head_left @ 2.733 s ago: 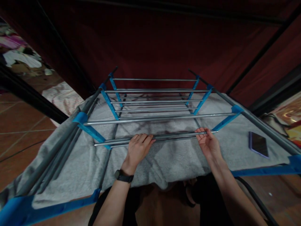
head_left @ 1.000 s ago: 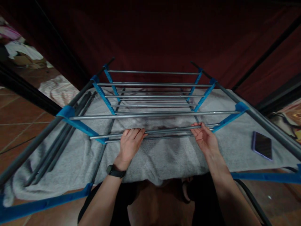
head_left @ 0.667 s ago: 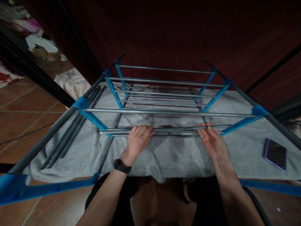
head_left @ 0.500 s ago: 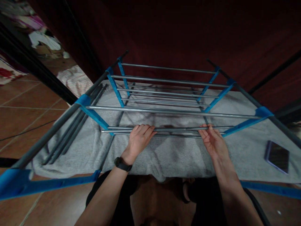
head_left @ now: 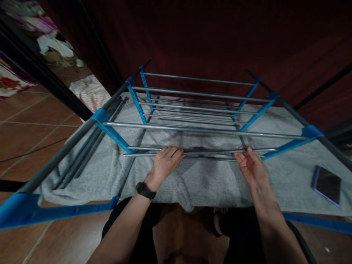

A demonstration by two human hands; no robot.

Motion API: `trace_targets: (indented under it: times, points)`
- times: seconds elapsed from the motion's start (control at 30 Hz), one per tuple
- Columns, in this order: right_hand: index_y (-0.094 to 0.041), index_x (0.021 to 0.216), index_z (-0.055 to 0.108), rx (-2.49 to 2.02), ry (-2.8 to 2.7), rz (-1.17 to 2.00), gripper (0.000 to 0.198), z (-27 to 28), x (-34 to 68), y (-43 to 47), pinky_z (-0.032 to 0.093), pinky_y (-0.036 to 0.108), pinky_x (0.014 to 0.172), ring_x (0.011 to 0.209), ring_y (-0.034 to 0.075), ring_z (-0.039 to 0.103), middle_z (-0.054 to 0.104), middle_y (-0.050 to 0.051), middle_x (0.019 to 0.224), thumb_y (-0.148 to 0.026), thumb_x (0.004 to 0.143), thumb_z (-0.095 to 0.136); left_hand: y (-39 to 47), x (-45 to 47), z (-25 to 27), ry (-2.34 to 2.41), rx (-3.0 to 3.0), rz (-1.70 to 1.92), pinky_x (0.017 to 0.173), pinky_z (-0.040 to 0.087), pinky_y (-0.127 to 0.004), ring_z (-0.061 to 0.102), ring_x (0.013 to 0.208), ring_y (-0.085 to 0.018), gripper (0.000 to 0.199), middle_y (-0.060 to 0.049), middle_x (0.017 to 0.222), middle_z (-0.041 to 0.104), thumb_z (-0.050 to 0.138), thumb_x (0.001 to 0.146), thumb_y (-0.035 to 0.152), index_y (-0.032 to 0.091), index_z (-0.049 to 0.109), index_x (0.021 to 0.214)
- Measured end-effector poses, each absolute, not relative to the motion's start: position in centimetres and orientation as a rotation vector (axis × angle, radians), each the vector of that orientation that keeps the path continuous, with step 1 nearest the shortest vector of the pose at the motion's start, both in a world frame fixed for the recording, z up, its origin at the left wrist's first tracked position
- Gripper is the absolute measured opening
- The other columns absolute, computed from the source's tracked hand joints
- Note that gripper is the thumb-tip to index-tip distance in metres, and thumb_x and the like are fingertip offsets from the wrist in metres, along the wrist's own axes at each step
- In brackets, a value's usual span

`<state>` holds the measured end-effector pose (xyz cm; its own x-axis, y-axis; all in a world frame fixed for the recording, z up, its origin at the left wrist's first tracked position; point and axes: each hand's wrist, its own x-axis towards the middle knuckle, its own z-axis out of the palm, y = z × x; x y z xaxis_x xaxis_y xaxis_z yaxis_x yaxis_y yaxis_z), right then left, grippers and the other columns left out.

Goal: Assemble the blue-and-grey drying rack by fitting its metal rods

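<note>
A thin grey metal rod (head_left: 211, 152) lies across the lower front of a rack frame, held in both of my hands. My left hand (head_left: 168, 158), with a dark watch on the wrist, curls over the rod left of centre. Near its right part, my right hand (head_left: 250, 163) pinches it between thumb and fingers, palm turned up. The rod's left end sticks out past a blue plastic bracket (head_left: 114, 134). Just behind it runs another rod, close to the lower end of the right blue bracket (head_left: 291, 143); whether the two touch I cannot tell.
Several loose tubes (head_left: 85, 157) lie at left on a grey blanket (head_left: 203, 187). A phone (head_left: 326, 184) rests at right. Long side poles (head_left: 60, 154) and crossbars (head_left: 203, 129) surround my hands. Behind hangs a dark red curtain (head_left: 198, 36). A cable (head_left: 33, 150) crosses the tiled floor.
The view has shifted slightly, moving everything a little to the right. Both hands keep their hold on the rod, with hardly any change in grip.
</note>
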<state>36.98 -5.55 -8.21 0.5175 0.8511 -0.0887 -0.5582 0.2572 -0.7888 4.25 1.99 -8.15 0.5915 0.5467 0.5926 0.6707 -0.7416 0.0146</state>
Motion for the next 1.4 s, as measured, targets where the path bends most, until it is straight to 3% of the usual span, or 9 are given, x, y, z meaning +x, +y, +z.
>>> trace_targets:
  times: [0.27, 0.87, 1.23, 1.4]
  points:
    - [-0.019, 0.088, 0.071, -0.856, -0.433, 1.070, 0.015, -7.4, 36.5, -5.7, 0.061, 0.030, 0.087, 0.091, 0.017, 0.073, 0.075, 0.004, 0.089, -0.019, 0.075, 0.077, 2.0, 4.4, -8.1, -0.988, -2.598, -0.886, 0.074, 0.043, -0.033, 0.062, 0.080, -0.017, 0.018, -0.004, 0.087, 0.067, 0.055, 0.097, 0.033, 0.019, 0.065, 0.103]
    - [-0.022, 0.084, 0.073, -0.855, -0.477, 1.146, 0.011, -7.2, 35.0, -6.0, 0.061, 0.031, 0.091, 0.094, 0.015, 0.071, 0.075, 0.000, 0.091, -0.017, 0.075, 0.075, 2.5, 3.3, -7.4, -0.941, -2.510, -0.975, 0.072, 0.041, -0.032, 0.060, 0.082, -0.017, 0.015, -0.005, 0.095, 0.070, 0.057, 0.096, 0.027, 0.020, 0.065, 0.106]
    - [-0.022, 0.077, 0.072, -0.945, -0.489, 1.064, 0.013, -7.6, 33.8, -5.8, 0.062, 0.027, 0.080, 0.075, 0.012, 0.071, 0.075, -0.001, 0.084, -0.026, 0.073, 0.084, 2.5, 3.7, -7.6, -0.935, -2.546, -0.954, 0.073, 0.041, -0.032, 0.061, 0.079, -0.017, 0.020, -0.003, 0.089, 0.069, 0.058, 0.096, 0.029, 0.019, 0.064, 0.112]
    - [-0.021, 0.074, 0.069, -0.948, -0.445, 1.033, 0.018, -7.4, 33.3, -6.0, 0.063, 0.028, 0.075, 0.069, 0.012, 0.070, 0.074, -0.002, 0.077, -0.026, 0.070, 0.086, 2.3, 3.6, -7.8, -0.961, -2.594, -0.953, 0.071, 0.040, -0.032, 0.060, 0.076, -0.016, 0.017, -0.003, 0.083, 0.068, 0.057, 0.097, 0.032, 0.019, 0.065, 0.105]
